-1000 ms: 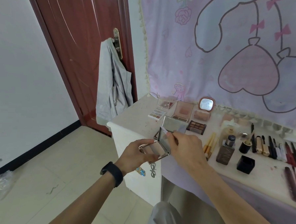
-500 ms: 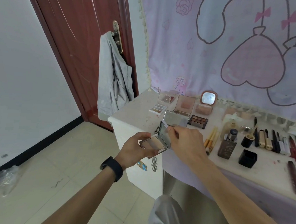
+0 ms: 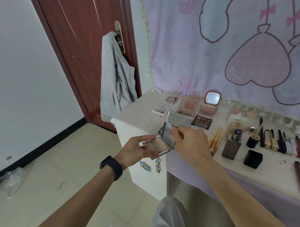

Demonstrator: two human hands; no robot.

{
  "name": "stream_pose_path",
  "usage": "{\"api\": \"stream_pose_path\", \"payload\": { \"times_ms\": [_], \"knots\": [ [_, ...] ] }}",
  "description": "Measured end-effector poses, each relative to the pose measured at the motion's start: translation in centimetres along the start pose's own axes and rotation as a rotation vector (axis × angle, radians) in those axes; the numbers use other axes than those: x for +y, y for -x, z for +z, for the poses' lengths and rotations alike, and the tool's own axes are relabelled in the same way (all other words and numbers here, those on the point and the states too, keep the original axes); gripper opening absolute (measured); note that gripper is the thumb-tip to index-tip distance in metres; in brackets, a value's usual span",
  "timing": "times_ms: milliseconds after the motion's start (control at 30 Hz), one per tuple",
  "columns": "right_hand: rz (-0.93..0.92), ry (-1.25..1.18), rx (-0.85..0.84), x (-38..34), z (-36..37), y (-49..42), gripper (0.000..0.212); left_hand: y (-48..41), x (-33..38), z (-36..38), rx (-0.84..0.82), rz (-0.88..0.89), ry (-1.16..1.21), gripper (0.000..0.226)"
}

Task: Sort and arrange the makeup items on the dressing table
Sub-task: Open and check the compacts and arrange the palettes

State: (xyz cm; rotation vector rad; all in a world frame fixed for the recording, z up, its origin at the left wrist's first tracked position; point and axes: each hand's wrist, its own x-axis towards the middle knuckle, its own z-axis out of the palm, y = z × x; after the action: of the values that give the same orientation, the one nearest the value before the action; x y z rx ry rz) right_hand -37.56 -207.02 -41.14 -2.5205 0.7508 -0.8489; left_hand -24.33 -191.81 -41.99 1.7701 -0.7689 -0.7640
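Note:
My left hand [image 3: 136, 151] grips the base of an open silver powder compact [image 3: 159, 145] in front of the dressing table's [image 3: 138, 116] left end. My right hand [image 3: 191, 145] pinches the compact's raised mirrored lid at its top edge. Behind it on the table lie several open palettes: a pastel eyeshadow palette [image 3: 161, 109], a brown eyeshadow palette [image 3: 201, 121], a blush palette [image 3: 188, 105] and a mirrored compact [image 3: 179, 118]. A pink compact mirror [image 3: 212, 98] stands upright at the back.
Gold-handled brushes [image 3: 215, 139], a brown foundation bottle [image 3: 231, 145], a black cube box [image 3: 253, 158] and a row of pens and lipsticks [image 3: 279, 141] fill the table's right part. A red door [image 3: 83, 40] with a grey garment [image 3: 116, 80] hung on it stands at left.
The compact and both hands have stayed together near the table's left end. The camera has tilted slightly, shifting the scene downward in view.

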Motion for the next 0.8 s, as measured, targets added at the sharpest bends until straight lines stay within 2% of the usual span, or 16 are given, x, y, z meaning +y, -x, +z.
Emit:
{"api": "stream_pose_path", "payload": {
  "times_ms": [467, 533, 633, 700, 800],
  "knots": [
    [0.010, -0.041, 0.007, -0.1, 0.0, 0.0, 0.042, 0.3, 0.2, -0.7, -0.052, 0.004, -0.068, 0.059],
    [0.018, -0.057, 0.019, -0.1, 0.1, 0.0, 0.043, 0.3, 0.2, -0.4, -0.050, 0.035, -0.161, 0.065],
    [0.001, -0.103, 0.011, -0.1, 0.2, -0.1, 0.040, 0.1, -0.2, 0.1, -0.007, 0.084, -0.459, 0.086],
    [-0.039, -0.133, 0.026, -0.4, 0.3, 0.2, 0.038, -0.1, -0.4, 0.3, 0.024, 0.137, -0.656, 0.084],
    [-0.076, -0.164, 0.010, -0.8, 0.6, 0.5, 0.035, -0.3, -0.5, 0.3, 0.027, 0.150, -0.752, 0.075]
  ]
}}
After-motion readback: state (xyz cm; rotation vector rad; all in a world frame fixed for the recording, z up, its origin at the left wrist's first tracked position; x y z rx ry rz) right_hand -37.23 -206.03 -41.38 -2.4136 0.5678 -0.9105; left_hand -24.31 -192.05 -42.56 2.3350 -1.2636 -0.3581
